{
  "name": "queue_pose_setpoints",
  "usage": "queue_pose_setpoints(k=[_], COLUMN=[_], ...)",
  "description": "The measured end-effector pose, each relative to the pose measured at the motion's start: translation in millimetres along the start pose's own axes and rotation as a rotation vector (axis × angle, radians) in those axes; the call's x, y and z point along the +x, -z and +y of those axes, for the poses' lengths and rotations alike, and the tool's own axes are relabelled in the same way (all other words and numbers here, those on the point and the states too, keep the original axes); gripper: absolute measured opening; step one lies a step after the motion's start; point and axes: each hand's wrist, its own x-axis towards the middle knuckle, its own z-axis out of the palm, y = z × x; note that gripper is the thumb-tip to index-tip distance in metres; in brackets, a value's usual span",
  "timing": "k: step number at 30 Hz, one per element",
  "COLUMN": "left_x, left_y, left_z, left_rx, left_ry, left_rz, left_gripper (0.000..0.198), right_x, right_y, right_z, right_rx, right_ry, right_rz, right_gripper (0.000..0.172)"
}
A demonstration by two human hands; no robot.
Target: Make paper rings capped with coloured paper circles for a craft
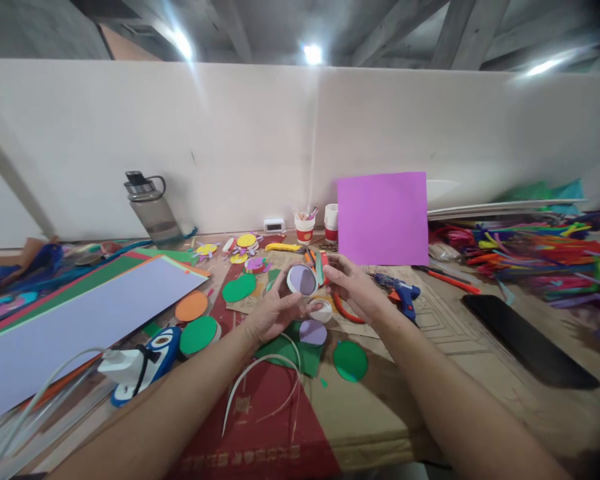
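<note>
My left hand (274, 308) is closed on a small round disc (301, 280) with a light purple face and a white rim, tilted toward me. My right hand (347, 285) grips a small red, white and green piece (322, 268) just right of the disc; its kind is unclear. Beneath the hands lie a round white piece (321, 309) and a purple paper circle (313, 332), which rests by dark green paper (307, 358). Closer to me is a green paper circle (351, 361). An orange-red ring (345, 309), partly hidden, lies under my right hand.
Right of the hands lie a blue glue gun (405, 295), a black phone (530, 341) and many colourful pipe cleaners (545, 253). A purple sheet (383, 219) leans on the wall. Leftward are stacked paper sheets (95, 320), a power strip (147, 367) with cable, and a water bottle (153, 212).
</note>
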Motion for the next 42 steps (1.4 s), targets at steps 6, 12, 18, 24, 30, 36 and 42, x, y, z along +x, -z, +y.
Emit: queue_pose_setpoints(k=[6, 12, 18, 24, 30, 36, 42], left_x=[3, 4, 8, 17, 16, 11, 6], left_y=[1.8, 0.7, 2.5, 12.8, 13.6, 8.0, -0.8], left_z=[-4, 0, 4, 0, -2, 4, 9], left_rx=[0.105, 0.152, 0.287, 0.390, 0.518, 0.835, 1.252], left_ry=[-0.101, -0.115, -0.228, -0.332, -0.332, -0.418, -0.516], left_rz=[-0.003, 0.046, 0.147, 0.172, 0.188, 0.132, 0.121], left_gripper=[0.074, 0.071, 0.077, 0.073, 0.070, 0.072, 0.075], right_x=[-1, 1, 3, 5, -1, -1, -5], right_y=[-4, 0, 6, 6, 5, 1, -15], right_z=[1, 4, 7, 6, 3, -1, 5], right_rx=[0.055, 0.036, 0.034, 0.034, -0.857, -0.801, 0.103], right_ry=[-0.046, -0.104, -0.288, -0.394, -0.119, 0.146, -0.195], right_rz=[0.030, 0.085, -0.005, -0.116, 0.071, 0.181, -0.089], right_gripper=[0.047, 0.045, 0.026, 0.011, 0.027, 0.028, 0.033])
